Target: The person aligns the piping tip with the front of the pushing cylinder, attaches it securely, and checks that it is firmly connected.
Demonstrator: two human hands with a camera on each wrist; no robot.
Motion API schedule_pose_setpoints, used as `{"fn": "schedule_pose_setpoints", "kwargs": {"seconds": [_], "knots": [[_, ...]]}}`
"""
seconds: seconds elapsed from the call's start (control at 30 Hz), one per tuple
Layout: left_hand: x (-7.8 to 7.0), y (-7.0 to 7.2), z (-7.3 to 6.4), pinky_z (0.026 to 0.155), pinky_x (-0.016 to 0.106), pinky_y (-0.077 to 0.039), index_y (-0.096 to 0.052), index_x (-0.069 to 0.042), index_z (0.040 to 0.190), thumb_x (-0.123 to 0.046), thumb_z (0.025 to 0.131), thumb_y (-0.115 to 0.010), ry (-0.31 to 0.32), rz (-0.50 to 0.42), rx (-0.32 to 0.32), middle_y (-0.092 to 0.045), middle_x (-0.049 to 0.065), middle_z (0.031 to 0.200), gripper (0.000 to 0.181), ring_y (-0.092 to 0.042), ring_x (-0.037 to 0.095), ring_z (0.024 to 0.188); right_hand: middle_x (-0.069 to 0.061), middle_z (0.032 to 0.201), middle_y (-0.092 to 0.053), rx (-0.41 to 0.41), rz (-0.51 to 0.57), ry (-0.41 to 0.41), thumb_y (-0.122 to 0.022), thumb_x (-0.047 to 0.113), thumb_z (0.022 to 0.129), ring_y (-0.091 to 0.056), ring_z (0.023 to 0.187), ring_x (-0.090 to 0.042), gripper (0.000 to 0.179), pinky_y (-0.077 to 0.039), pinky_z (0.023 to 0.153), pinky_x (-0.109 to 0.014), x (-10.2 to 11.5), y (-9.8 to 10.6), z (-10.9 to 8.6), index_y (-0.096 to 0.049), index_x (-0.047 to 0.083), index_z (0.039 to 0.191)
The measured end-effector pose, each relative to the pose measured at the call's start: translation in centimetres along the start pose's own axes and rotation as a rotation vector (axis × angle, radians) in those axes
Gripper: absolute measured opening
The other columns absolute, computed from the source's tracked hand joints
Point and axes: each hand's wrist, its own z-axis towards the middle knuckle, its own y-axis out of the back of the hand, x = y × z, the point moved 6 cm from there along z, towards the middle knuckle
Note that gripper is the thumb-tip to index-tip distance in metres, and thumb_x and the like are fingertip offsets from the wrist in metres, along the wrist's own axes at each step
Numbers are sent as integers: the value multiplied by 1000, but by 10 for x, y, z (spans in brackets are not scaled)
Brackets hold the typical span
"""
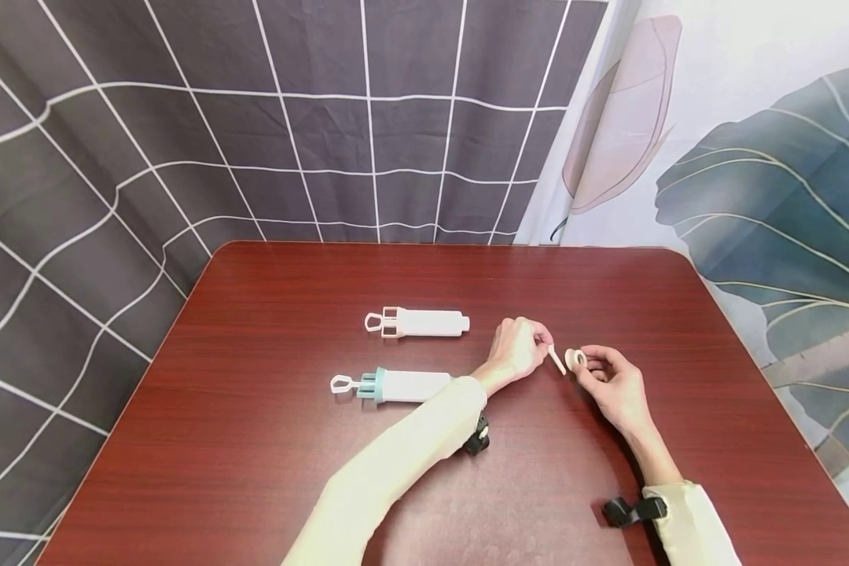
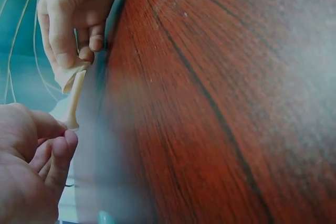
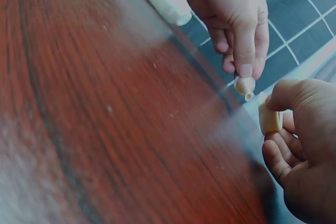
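Observation:
My left hand (image 1: 516,347) pinches the wide end of a slim cream nozzle (image 1: 556,360) between thumb and fingertips. Its narrow tube (image 2: 77,94) points toward my other hand, and a small round opening shows at the tip in the right wrist view. Facing it, my right hand (image 1: 617,387) grips a cream ring-shaped cap (image 1: 576,359) by its rim with thumb and fingers. A small gap separates nozzle and ring (image 3: 270,117) in the head view. Both pieces are held above the right part of the table.
A white syringe-like tube with a cream handle (image 1: 430,323) lies left of my left hand. Nearer lies a similar tube with a teal collar (image 1: 412,386), partly covered by my left sleeve. The red-brown table (image 1: 269,464) meets a dark checked curtain (image 1: 325,134) behind.

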Motion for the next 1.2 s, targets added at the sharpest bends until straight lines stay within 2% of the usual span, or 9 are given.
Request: {"fn": "schedule_pose_setpoints", "kwargs": {"seconds": [0.17, 0.4, 0.63, 0.93, 1.07, 1.2], "knots": [[1, 9, -1, 63, 15, -44, -80, -19, 82, -16, 83, -77, 2, -48, -63, -71, -13, 74, 5, -64, 3, 70, 2, 90, -66, -12, 86, -50, -69, -11, 84, -61, 77, -2, 29, -49, 65, -12, 2, 1, -1, -61, -16, 111], [8, 24, -9, 61, 12, -42, -81, -17, 84, -12, 83, -76, 28, -122, -146, -72, -12, 74, 7, -62, -2, 65, 3, 89, -68, -31, 230, -93, -67, -17, 83, -64, 77, -5, 30, -50, 65, -13, 12, -2, -3, -56, -20, 111], [9, 39, -18, 60, 13, -42, -80, -16, 83, -10, 82, -77, 13, -182, -241, -73, -11, 75, 7, -62, -3, 63, 0, 89, -69, -33, 371, -36, -66, -21, 81, -65, 78, -6, 31, -51, 66, -14, 23, -8, -6, -53, -21, 109], [10, 52, -35, 61, 12, -41, -79, -9, 85, -3, 80, -75, 0, -300, -324, -73, -4, 73, 9, -61, -2, 59, -1, 90, -67, -4, 406, -24, -62, -23, 81, -65, 78, -7, 29, -51, 67, -14, 36, -20, -10, -51, -21, 108], [9, 59, -42, 62, 14, -42, -79, -7, 85, -2, 80, -75, -21, -325, -374, -73, -2, 71, 8, -62, 1, 58, -2, 93, -68, 11, 445, -5, -59, -26, 79, -65, 79, -8, 30, -51, 68, -15, 41, -25, -11, -50, -21, 108], [9, 62, -48, 63, 13, -43, -79, -7, 85, -1, 80, -74, -19, -339, -395, -73, -2, 72, 9, -63, 1, 60, -4, 96, -69, 26, 486, 17, -57, -30, 77, -65, 79, -10, 32, -52, 70, -16, 44, -31, -12, -48, -22, 107]]}}
